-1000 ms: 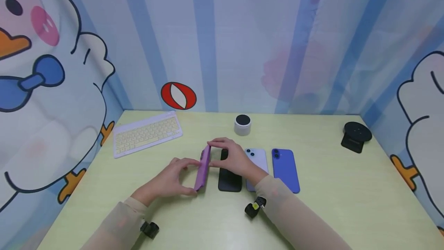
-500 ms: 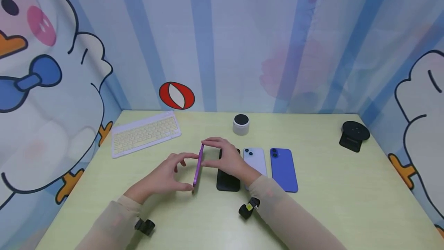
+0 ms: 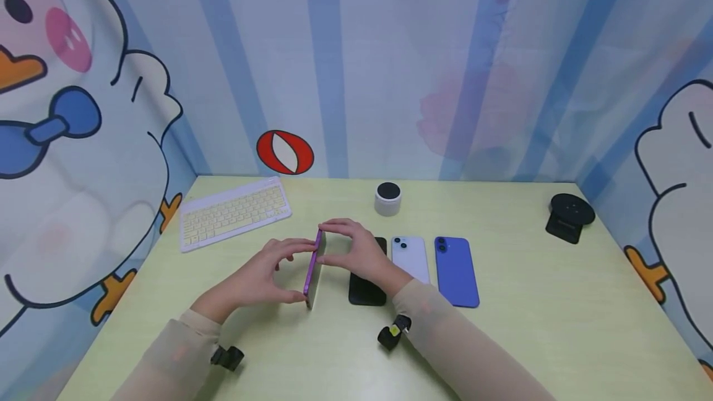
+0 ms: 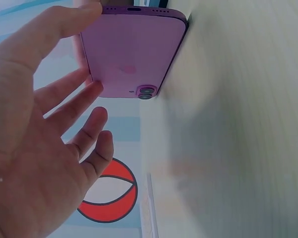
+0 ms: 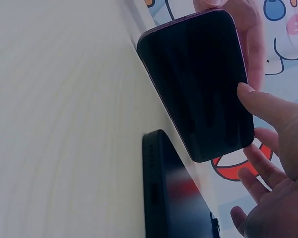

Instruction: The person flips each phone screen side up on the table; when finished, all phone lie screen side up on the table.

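A purple phone [image 3: 314,271] stands tilted on its long edge on the table, between both hands. My left hand [image 3: 253,274] pinches its left side, thumb at the near corner and forefinger farther up; the other fingers hang loose. My right hand [image 3: 362,258] grips the far end between thumb and fingers. The left wrist view shows the phone's purple back [image 4: 134,49] with two camera lenses. Its dark screen [image 5: 193,89] faces the right wrist camera. A black phone [image 3: 367,289] lies flat beneath my right hand, partly covered by it.
Right of the black phone lie a pale lilac phone [image 3: 409,258], partly behind the right forearm, and a blue phone [image 3: 457,272]. A lilac keyboard [image 3: 236,214] sits back left, a small white cylinder [image 3: 387,199] back centre, a black round-topped stand [image 3: 570,215] far right.
The purple phone has swung from showing its purple back to edge-on, and now shows its screen side to the head view. Both hands have shifted slightly left with it.
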